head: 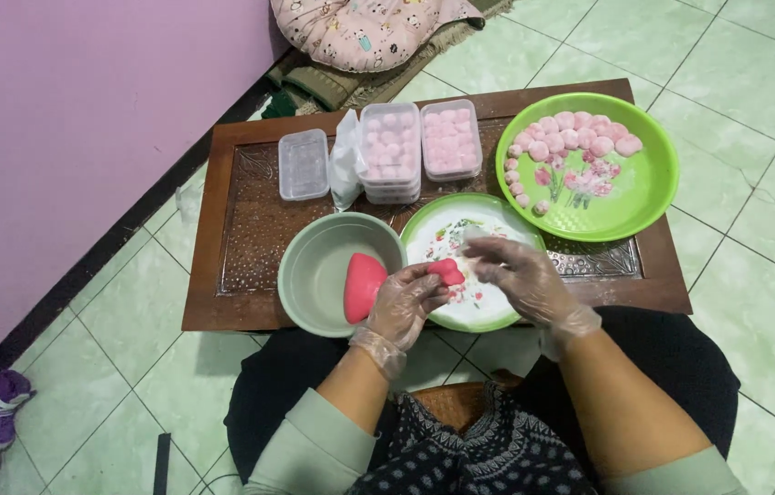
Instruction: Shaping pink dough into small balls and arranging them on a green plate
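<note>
Two gloved hands work over a low wooden table, both in thin clear plastic gloves.

Left hand: fingers curled closed around a small piece of pink dough, held at the fingertips just above the near rim of the small green plate.

Right hand: at 3 o'clock of the piece of pink dough, just beside it; fingers loosely bent and partly spread, holding nothing that can be made out; whether the tips touch the dough cannot be told.

Large lump of pink dough: lies against the right inner wall of the pale green bowl, at 9 o'clock of the left hand and touching or just beside it.

Small green plate: at the table's 6 o'clock edge, dusted white with flour, flower print showing through.

Large green tray: at 2 o'clock of the hands, well apart; carries rows of finished pale pink dough balls along its far and left rim.

Clear plastic boxes: two filled with pink balls at 12 o'clock of the bowl, one of them atop a stack; one empty lidded box at 11 o'clock.

Crumpled white plastic bag: between the empty box and the stack.

Floor: pale green tiles; a patterned pink cushion lies beyond the table at 12 o'clock.
</note>
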